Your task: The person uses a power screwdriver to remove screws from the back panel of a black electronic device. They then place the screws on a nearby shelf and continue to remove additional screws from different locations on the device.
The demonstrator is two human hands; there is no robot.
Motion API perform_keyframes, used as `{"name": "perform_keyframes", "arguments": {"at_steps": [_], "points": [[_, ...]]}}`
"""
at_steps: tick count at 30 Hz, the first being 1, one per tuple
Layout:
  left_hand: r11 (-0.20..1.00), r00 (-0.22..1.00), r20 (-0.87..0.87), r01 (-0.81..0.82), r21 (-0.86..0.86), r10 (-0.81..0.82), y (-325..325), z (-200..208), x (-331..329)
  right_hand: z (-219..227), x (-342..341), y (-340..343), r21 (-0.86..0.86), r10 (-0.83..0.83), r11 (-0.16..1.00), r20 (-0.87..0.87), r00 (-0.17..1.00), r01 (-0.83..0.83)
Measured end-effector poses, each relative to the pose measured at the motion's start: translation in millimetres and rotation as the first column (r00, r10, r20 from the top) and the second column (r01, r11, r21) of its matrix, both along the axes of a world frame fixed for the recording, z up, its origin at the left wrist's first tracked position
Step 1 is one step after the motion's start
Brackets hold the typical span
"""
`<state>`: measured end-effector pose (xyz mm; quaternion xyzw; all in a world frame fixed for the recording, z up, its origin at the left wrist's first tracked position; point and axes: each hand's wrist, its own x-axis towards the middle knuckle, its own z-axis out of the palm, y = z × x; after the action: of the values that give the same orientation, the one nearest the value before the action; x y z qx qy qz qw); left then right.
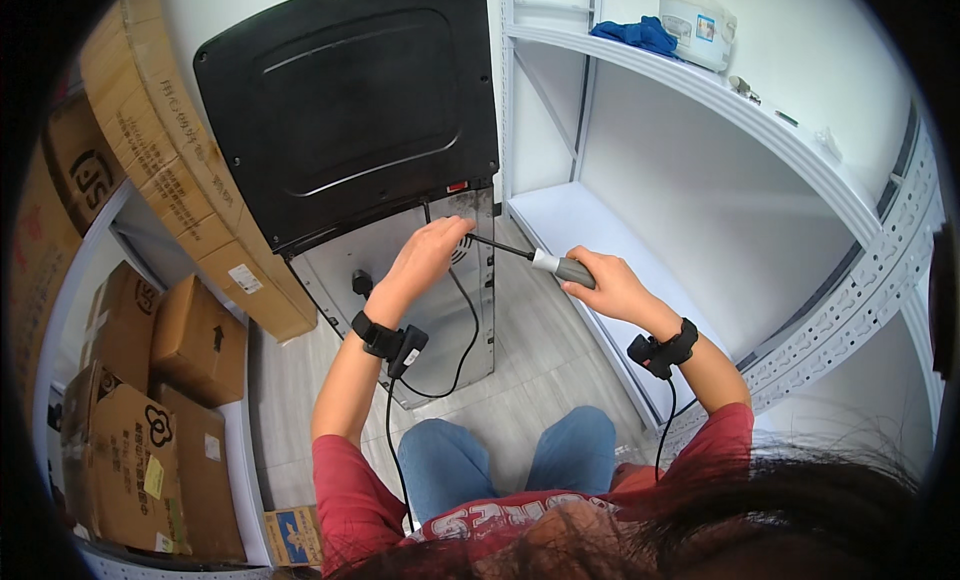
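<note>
My right hand [608,285] is wrapped round the grey handle of a screwdriver [560,268]. Its dark shaft runs left to the back of a tall appliance with a black upper panel [370,100] and a grey metal lower panel [345,265]. At the shaft's tip my left hand [428,255] has its fingers drawn together, close to the panel's right edge and a round vent [461,248]. What those fingers hold, if anything, is hidden. A black power cord [473,325] hangs down the panel, below the left hand.
Left of the appliance leans a long cardboard carton [185,160]; more cardboard boxes [200,340] fill a shelf there. A white metal rack [620,280] stands close on the right, with a rice cooker [698,28] and blue cloth [637,35] on top. Each wrist wears a black strapped device with a cable.
</note>
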<state>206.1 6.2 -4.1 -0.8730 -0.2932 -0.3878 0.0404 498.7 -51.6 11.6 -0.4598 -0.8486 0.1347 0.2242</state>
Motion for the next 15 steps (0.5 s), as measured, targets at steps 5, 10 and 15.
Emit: {"name": "perform_keyframes", "arguments": {"at_steps": [5,10,15], "points": [[0.999,0.982,0.187,0.011,-0.042,-0.003,10,11,14,8,5,4,-0.083,-0.073,0.994,-0.031,0.997,0.071],[0.828,0.774,0.633,0.359,-0.43,-0.007,11,49,31,43,9,-16,-0.227,-0.12,0.972,-0.232,0.965,0.066],[0.894,0.81,0.565,0.129,-0.428,0.154,18,88,42,81,4,-34,-0.39,-0.338,0.902,-0.376,0.863,0.184]]}}
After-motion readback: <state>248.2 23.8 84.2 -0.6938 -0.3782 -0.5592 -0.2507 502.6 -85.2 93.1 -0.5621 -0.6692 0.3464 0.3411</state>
